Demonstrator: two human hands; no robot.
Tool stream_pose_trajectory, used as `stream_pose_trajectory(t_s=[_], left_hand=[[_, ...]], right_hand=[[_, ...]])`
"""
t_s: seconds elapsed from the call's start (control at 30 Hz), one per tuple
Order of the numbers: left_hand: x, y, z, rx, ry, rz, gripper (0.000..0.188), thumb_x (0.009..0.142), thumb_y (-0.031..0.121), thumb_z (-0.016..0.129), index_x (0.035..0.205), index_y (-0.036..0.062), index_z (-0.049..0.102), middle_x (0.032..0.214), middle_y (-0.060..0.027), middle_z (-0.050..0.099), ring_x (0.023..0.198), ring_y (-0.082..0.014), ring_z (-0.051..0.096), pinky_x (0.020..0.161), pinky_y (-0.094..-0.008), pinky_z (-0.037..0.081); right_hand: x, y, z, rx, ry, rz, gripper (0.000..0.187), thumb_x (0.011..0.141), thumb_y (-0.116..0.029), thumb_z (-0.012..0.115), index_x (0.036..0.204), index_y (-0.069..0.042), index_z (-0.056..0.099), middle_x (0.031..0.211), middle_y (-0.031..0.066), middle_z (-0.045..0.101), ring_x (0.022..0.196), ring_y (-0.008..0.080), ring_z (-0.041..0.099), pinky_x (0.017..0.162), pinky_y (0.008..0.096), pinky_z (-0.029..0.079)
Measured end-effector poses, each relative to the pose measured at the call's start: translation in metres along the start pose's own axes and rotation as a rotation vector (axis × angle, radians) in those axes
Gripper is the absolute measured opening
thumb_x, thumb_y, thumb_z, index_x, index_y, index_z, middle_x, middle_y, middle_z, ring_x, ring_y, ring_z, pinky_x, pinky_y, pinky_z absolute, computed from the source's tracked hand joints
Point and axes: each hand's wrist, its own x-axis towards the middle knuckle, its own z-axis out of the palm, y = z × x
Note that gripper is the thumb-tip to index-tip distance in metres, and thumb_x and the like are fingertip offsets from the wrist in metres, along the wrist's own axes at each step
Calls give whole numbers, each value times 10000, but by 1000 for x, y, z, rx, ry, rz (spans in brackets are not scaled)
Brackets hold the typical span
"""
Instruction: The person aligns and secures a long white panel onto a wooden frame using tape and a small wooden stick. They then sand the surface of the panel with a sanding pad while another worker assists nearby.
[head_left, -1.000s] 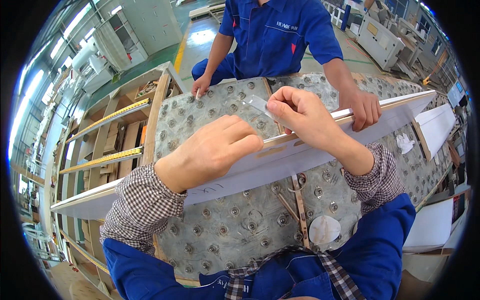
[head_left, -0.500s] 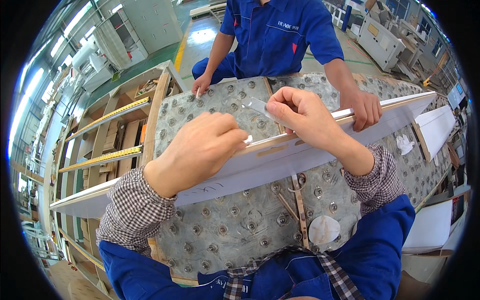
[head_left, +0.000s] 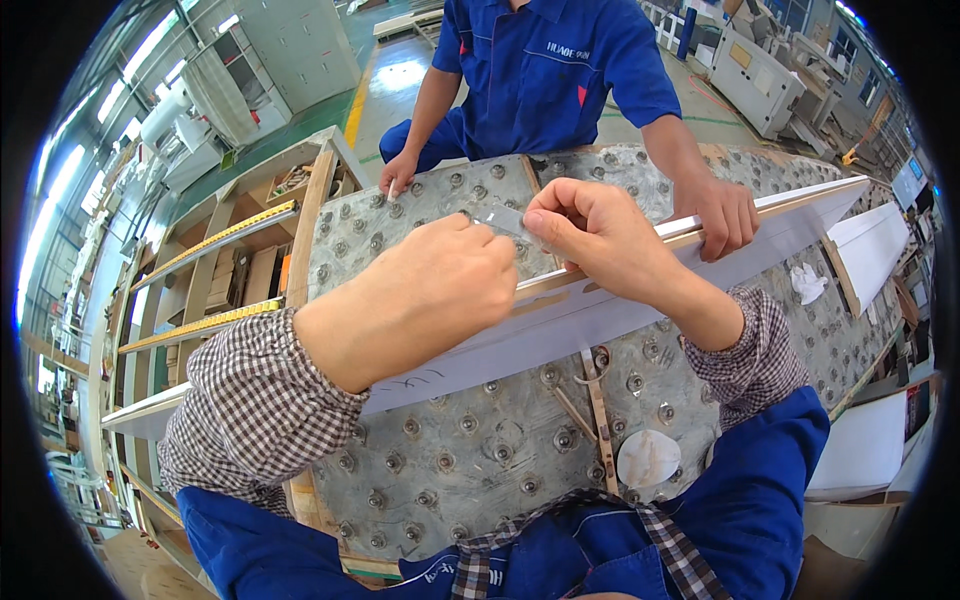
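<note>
Clear tape strip (head_left: 497, 217) held over the white panel (head_left: 600, 315).
It is pinched by right hand (head_left: 590, 235) fingers; left hand (head_left: 430, 290) fingers are curled on its other end; best kept taut.

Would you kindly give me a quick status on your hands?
Left hand and right hand pinch clear tape strip over white panel. Co-worker's hand steadies panel.

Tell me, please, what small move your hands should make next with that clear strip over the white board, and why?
Probably lower the clear strip onto the top edge of the white board and press it down. The left hand and right hand hold it between them just above that edge, not yet flat on it, while a co-worker's hand steadies the board on the studded table.
</note>
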Motion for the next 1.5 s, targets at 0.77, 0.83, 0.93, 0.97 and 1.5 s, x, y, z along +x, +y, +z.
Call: stream_pose_trajectory(t_s=[0.77, 0.83, 0.93, 0.97, 1.5], left_hand=[[-45, -12, 33, -1313, 118, -898, 287, 936, 224, 468, 943, -22, 614, 700, -20, 576, 628, -75, 475, 576, -243, 402], [-42, -11, 36, -1329, 114, -845, 305, 931, 252, 507, 916, -31, 621, 666, -15, 558, 613, -74, 462, 551, -251, 392], [-38, -11, 32, -1295, 64, -796, 309, 934, 260, 525, 890, -30, 621, 657, -3, 532, 621, -61, 436, 551, -247, 381], [-37, -11, 31, -1299, 50, -791, 305, 934, 258, 529, 884, -29, 619, 655, -1, 527, 623, -58, 431, 550, -245, 377], [-37, -10, 28, -1285, -10, -814, 314, 942, 260, 523, 839, -29, 591, 636, -12, 508, 612, -66, 422, 536, -270, 370]], right_hand=[[9, -11, -2, -49, -347, 29, 201, 904, -161, 584, 981, 18, 631, 801, -12, 613, 734, 34, 500, 649, 204, 411], [11, -11, -1, -60, -360, 29, 208, 904, -168, 586, 982, 20, 632, 806, -6, 620, 745, 37, 509, 659, 207, 419], [12, -14, 1, -85, -362, 39, 216, 903, -179, 591, 978, 19, 633, 804, 0, 625, 747, 37, 515, 662, 210, 425], [12, -14, 1, -92, -363, 43, 219, 902, -183, 592, 977, 19, 634, 801, 0, 624, 743, 36, 512, 658, 211, 424], [7, -18, 0, -99, -344, 64, 208, 884, -174, 621, 978, 9, 651, 787, -3, 629, 716, 35, 518, 625, 202, 421]])
